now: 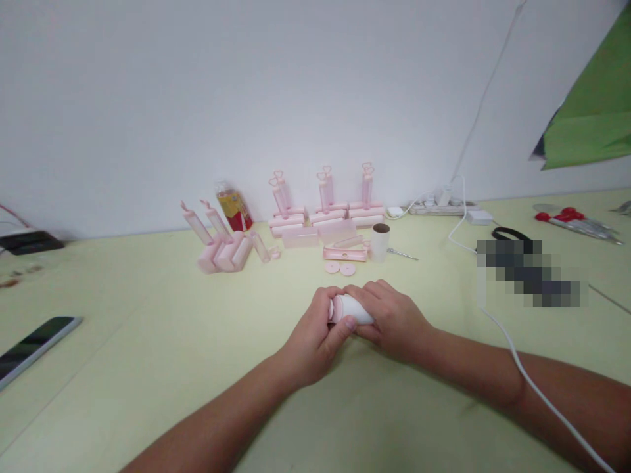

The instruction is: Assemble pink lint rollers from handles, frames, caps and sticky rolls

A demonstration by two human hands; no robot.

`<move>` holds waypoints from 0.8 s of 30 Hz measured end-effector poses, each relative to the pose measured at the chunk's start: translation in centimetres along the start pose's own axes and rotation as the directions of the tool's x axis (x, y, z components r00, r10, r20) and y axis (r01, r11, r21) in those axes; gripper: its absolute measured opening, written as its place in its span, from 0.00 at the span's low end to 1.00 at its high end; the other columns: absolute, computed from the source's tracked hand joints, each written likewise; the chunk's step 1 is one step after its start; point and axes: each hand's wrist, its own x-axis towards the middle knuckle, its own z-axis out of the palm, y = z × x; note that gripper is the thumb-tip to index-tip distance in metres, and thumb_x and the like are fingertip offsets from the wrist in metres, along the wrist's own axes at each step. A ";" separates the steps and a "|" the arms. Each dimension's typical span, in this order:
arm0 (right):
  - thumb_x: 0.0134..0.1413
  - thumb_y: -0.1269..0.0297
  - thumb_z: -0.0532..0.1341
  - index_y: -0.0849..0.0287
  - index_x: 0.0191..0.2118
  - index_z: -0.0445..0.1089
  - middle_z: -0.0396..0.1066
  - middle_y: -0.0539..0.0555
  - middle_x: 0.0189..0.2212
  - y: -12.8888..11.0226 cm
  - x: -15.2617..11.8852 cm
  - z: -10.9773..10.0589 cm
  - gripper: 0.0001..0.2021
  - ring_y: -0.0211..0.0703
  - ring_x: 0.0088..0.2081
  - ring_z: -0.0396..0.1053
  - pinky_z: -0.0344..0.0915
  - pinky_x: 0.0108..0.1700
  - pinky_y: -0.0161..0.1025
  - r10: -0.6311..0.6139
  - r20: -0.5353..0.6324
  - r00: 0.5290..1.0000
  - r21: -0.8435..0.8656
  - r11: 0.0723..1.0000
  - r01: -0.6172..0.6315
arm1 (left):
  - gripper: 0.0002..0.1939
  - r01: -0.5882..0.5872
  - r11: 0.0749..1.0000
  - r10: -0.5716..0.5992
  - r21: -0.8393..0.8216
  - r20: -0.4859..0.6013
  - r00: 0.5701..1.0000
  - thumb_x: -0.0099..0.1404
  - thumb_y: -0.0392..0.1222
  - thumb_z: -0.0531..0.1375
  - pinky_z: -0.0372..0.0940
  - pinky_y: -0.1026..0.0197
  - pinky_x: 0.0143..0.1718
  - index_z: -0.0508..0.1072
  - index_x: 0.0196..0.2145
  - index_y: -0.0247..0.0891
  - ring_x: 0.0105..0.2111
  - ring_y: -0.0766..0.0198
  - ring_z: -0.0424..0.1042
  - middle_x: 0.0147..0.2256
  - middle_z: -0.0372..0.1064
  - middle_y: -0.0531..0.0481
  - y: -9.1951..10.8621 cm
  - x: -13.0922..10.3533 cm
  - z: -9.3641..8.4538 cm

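Note:
A small white roll (355,310) with a pink round end piece (333,309) lies sideways between my two hands, above the near middle of the table. My left hand (320,338) is closed around its left end, with the thumb laid along the roll and the fingers at the pink end piece. My right hand (392,315) wraps the right end and hides it. Just beyond are two flat pink discs (332,267), a pink open half-shell (346,254), and an upright white roll (380,244) with a brown core.
Pink parts with heart-topped clear tubes (324,197) stand along the wall. More pink pieces (224,253) and a yellow-red bottle (234,207) are left of them. A thin metal tool (403,254), power strip (434,207), white cable (513,345), red-handled scissors (566,215) and phone (37,348) lie around.

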 end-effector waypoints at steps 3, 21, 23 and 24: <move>0.61 0.47 0.58 0.59 0.57 0.64 0.69 0.57 0.38 0.1 0.0 0.1 0.26 0.50 0.40 0.61 0.60 0.39 0.43 -0.008 -0.007 1.000 -0.005 1.000 0.008 | 0.21 0.006 1.000 -0.006 -0.001 0.002 1.000 0.70 0.51 0.53 0.61 0.54 0.44 0.58 0.54 0.35 0.41 0.59 0.64 0.45 0.63 0.43 0.0 0.0 0.0; 0.60 0.47 0.59 0.60 0.58 0.63 0.70 0.58 0.39 0.2 0.0 0.2 0.27 0.51 0.40 0.62 0.61 0.40 0.44 -0.011 0.003 1.000 -0.011 1.000 0.011 | 0.21 -0.002 1.000 0.002 0.013 -0.011 1.000 0.69 0.50 0.55 0.62 0.54 0.45 0.59 0.55 0.35 0.42 0.57 0.65 0.45 0.64 0.42 0.3 0.0 -0.1; 0.60 0.48 0.59 0.60 0.58 0.63 0.70 0.58 0.41 0.2 0.0 0.3 0.27 0.51 0.41 0.63 0.62 0.41 0.45 -0.013 -0.007 1.000 0.002 1.000 0.013 | 0.21 0.005 1.000 -0.004 0.003 -0.008 1.000 0.69 0.49 0.55 0.62 0.54 0.45 0.60 0.54 0.35 0.42 0.57 0.65 0.46 0.64 0.42 0.4 0.0 -0.2; 0.60 0.49 0.59 0.60 0.58 0.63 0.70 0.59 0.42 0.2 0.0 0.3 0.27 0.51 0.41 0.63 0.62 0.42 0.46 -0.013 -0.010 1.000 0.010 1.000 0.013 | 0.21 0.008 1.000 -0.008 -0.004 -0.010 1.000 0.69 0.49 0.55 0.62 0.54 0.45 0.60 0.54 0.35 0.42 0.57 0.65 0.46 0.64 0.43 0.5 0.1 -0.2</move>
